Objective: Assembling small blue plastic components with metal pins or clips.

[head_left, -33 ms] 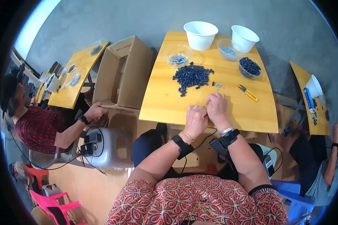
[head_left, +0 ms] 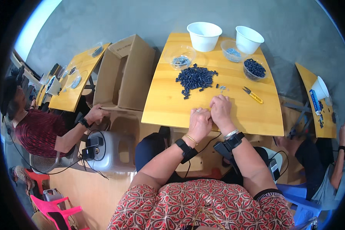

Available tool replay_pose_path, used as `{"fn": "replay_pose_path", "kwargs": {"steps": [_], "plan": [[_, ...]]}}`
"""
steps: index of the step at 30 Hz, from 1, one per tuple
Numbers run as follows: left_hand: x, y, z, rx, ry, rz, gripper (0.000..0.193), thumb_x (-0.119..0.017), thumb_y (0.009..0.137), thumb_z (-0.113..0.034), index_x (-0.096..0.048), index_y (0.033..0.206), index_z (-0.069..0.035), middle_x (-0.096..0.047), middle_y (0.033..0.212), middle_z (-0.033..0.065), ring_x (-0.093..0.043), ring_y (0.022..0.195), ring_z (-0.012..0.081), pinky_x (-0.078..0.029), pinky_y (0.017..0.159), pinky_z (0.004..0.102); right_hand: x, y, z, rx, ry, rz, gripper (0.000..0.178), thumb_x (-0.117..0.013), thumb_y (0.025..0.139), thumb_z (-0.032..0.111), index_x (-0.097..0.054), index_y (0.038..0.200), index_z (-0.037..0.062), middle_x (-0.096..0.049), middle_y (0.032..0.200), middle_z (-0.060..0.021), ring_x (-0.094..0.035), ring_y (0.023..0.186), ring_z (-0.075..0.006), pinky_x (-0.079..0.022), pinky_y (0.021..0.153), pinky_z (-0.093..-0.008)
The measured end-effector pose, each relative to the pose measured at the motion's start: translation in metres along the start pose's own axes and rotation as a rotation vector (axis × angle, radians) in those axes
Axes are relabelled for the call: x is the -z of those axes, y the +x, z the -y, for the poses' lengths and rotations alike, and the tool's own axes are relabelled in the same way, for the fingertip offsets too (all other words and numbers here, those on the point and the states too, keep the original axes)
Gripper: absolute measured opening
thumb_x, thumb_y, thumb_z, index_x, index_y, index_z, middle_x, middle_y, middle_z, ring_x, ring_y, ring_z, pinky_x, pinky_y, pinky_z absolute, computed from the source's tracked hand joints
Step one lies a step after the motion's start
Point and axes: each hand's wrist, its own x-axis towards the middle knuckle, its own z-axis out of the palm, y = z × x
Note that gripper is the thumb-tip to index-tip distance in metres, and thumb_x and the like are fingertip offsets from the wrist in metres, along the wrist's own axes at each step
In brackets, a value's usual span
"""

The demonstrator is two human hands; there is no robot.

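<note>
My left hand (head_left: 200, 119) and my right hand (head_left: 220, 111) meet over the near part of the yellow wooden table (head_left: 165, 111). The fingers of both hands are closed and pressed close together; what they pinch, if anything, is hidden by the hands. Beyond them lies a loose heap of small dark blue tubular pieces (head_left: 196, 78). A few tiny metal pieces (head_left: 222, 87) lie between the heap and my right hand. To the right rests a pair of yellow-handled thread snips (head_left: 253, 95), held by neither hand.
At the back stand two white tubs (head_left: 204, 36) and clear bowls, one with small metal parts (head_left: 234, 53), another with dark blue pieces (head_left: 254, 69). Left of the table, a seated person's hand (head_left: 97, 114) touches a cardboard box (head_left: 136, 76). Another person sits at the right.
The cardboard box at the left has shifted very slightly to the left and up. My hands stay in the same place.
</note>
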Motion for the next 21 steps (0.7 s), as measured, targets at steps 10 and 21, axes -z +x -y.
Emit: {"fn": "replay_pose_path", "kwargs": {"steps": [10,21], "plan": [[-0.0003,0.0011,-0.0001,0.052,-0.022,0.028,0.01,-0.058,0.06,0.001,-0.051,0.055,-0.005,-0.052,0.061,0.0082,-0.051,0.065,0.0278,-0.036,0.067,0.037,-0.0002,0.0009,-0.0002,-0.025,-0.019,0.045,0.009,-0.05,0.069,0.008,-0.054,0.061,0.0088,-0.053,0.075,-0.0081,-0.046,0.08,-0.0302,-0.034,0.068,-0.044],[0.0034,0.0028,-0.003,0.051,-0.02,0.057,0.009,-0.057,0.061,0.001,-0.052,0.056,-0.005,-0.052,0.062,0.0092,-0.051,0.065,0.0286,-0.036,0.067,0.0367,0.0042,0.0018,0.0028,0.007,-0.115,0.098,0.007,-0.052,0.072,0.011,-0.055,0.066,0.0101,-0.051,0.079,-0.0073,-0.045,0.081,-0.0296,-0.034,0.068,-0.0427]]}}
